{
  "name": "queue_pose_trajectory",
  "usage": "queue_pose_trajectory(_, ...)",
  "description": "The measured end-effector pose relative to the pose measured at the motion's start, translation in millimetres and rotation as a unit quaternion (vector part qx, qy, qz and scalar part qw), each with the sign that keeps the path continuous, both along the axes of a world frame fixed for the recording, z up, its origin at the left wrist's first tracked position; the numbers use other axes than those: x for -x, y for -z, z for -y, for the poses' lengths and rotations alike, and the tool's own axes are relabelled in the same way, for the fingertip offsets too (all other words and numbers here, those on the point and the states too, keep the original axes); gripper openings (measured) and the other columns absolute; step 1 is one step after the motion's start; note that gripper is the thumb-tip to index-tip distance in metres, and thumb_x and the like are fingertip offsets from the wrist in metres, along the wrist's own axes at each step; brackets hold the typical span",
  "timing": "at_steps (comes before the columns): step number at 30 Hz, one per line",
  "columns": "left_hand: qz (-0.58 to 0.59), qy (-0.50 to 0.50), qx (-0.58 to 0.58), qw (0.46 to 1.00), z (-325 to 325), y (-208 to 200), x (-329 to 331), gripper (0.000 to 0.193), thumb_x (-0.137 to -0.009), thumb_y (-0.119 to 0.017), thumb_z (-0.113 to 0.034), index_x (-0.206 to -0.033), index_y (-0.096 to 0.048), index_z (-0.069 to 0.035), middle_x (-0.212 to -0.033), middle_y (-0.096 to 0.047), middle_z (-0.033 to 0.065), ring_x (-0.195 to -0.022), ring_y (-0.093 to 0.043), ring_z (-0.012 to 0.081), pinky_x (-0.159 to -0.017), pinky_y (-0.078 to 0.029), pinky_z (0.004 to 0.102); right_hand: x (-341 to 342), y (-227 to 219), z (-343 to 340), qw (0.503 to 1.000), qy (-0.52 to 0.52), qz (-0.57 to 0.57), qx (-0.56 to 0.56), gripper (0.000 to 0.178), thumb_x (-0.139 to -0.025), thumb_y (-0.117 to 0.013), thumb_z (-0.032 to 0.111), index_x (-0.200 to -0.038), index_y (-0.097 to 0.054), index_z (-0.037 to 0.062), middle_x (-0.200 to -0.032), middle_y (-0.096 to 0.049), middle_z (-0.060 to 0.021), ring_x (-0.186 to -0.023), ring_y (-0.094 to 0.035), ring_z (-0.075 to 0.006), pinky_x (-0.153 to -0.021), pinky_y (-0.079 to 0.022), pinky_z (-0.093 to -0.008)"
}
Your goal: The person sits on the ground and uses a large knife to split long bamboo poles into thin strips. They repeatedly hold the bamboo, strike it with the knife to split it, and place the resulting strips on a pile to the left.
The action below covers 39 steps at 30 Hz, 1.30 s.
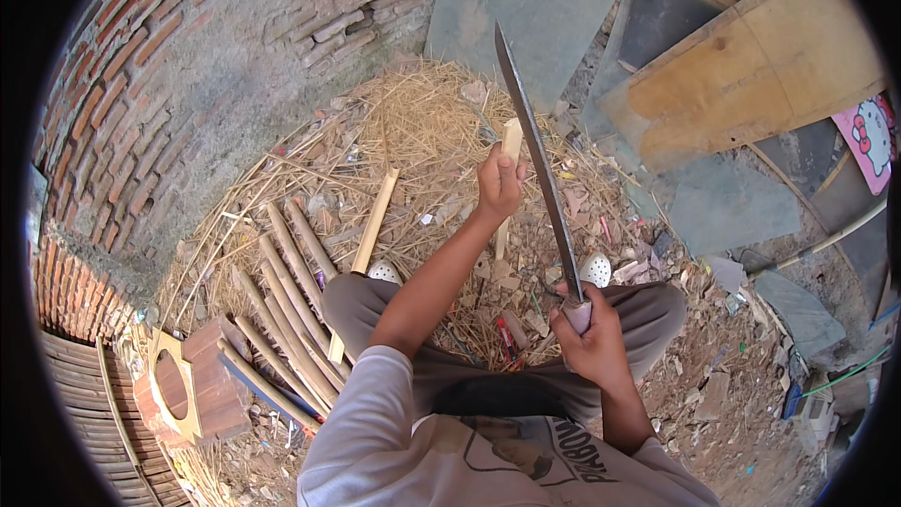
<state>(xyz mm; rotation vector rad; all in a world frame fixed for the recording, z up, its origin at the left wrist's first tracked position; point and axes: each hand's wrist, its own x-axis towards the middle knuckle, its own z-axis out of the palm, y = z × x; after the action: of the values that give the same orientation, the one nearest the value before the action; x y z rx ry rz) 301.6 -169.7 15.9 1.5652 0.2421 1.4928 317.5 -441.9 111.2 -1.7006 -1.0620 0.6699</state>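
Observation:
My left hand (500,185) is closed around a pale strip of split bamboo (511,136), held upright in front of me; its lower end shows below the fist. In my right hand (596,338) is the handle of a machete (544,169), its long dark blade slanting up and away, tip at the far end. The blade passes just right of the bamboo strip; whether they touch I cannot tell. Left of my left forearm, another split bamboo strip (377,221) leans by my knee. Several round bamboo poles (298,305) lie beside my left leg.
Straw-like shavings (413,117) and wood chips cover the ground. A brick wall (188,113) curves along the left. Grey sheets (526,9) and a brown board (751,66) lie at the far right. A wooden panel with a round hole (174,385) sits at the lower left.

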Motion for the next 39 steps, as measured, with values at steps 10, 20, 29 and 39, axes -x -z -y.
queue_pose_trajectory(10, -0.005, 0.006, 0.010, 1.000, 1, 5, -2, 0.048, -0.105, -0.033, -0.042, -0.091, -0.053, 0.000, -0.064, -0.052, 0.0024, -0.051, -0.049, 0.0083, -0.047, -0.039, 0.0240, -9, 10, 0, 0.999, -0.006, 0.040, 0.012, 0.031, -0.086, -0.065, 0.005, -0.116, -0.057, -0.0006, -0.063, -0.048, 0.0045, -0.054, -0.042, -0.0029, -0.048, -0.035, -0.0230)
queue_pose_trajectory(20, -0.116, 0.015, 0.085, 0.989, 13, 40, 3, 0.035, -0.105, -0.039, -0.033, -0.096, -0.050, -0.001, -0.066, -0.052, 0.0024, -0.058, -0.055, 0.0107, -0.055, -0.046, 0.0274, -8, 4, 3, 0.999, 0.003, 0.039, 0.011, 0.031, -0.086, -0.064, 0.005, -0.116, -0.057, -0.0004, -0.059, -0.045, 0.0052, -0.053, -0.041, -0.0024, -0.048, -0.034, -0.0228)
queue_pose_trajectory(29, -0.099, 0.023, 0.088, 0.991, 9, 51, -6, 0.036, -0.105, -0.038, -0.035, -0.095, -0.049, -0.002, -0.065, -0.051, 0.0018, -0.056, -0.052, 0.0097, -0.053, -0.044, 0.0265, -12, 11, 1, 0.999, 0.016, 0.033, 0.008, 0.031, -0.086, -0.065, 0.004, -0.116, -0.057, -0.0007, -0.059, -0.045, 0.0060, -0.053, -0.040, -0.0016, -0.048, -0.033, -0.0217)
queue_pose_trajectory(39, -0.105, 0.016, 0.087, 0.991, 13, 41, -3, 0.035, -0.105, -0.039, -0.034, -0.094, -0.050, -0.002, -0.064, -0.051, 0.0018, -0.054, -0.051, 0.0093, -0.051, -0.043, 0.0263, -6, -13, 3, 0.998, 0.030, 0.036, -0.050, 0.033, -0.084, -0.066, 0.005, -0.116, -0.057, 0.0012, -0.060, -0.052, -0.0033, -0.052, -0.050, -0.0123, -0.052, -0.042, -0.0279)
